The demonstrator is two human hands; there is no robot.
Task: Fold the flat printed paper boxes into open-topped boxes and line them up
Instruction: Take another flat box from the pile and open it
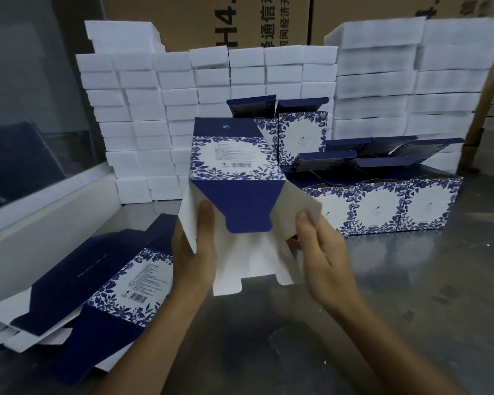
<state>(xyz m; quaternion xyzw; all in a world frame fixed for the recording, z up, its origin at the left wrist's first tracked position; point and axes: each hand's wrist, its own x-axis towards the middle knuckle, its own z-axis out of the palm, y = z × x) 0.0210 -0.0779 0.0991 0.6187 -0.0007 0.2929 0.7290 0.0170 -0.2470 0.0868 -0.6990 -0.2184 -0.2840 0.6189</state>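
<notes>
A person holds a half-formed paper box up over the steel table, its blue-and-white printed panel with the barcode facing them and its bottom flaps hanging open toward them. The left hand grips the white left flap of that box, thumb on the inside, the other fingers hidden behind the card. The right hand pinches the white right flap at its lower edge, thumb on top and the fingers loosely curled below it. Between the two hands a dark blue flap points down, with a wider white flap spread beneath it.

To the left of the held box, a stack of flat unfolded boxes lies on the table, fanned out unevenly. To the right of it and a little farther back, finished boxes stand side by side in a row with their lids up, with more behind them. Behind the held box rise walls of stacked white foam blocks, and behind those, brown cartons with black print.
</notes>
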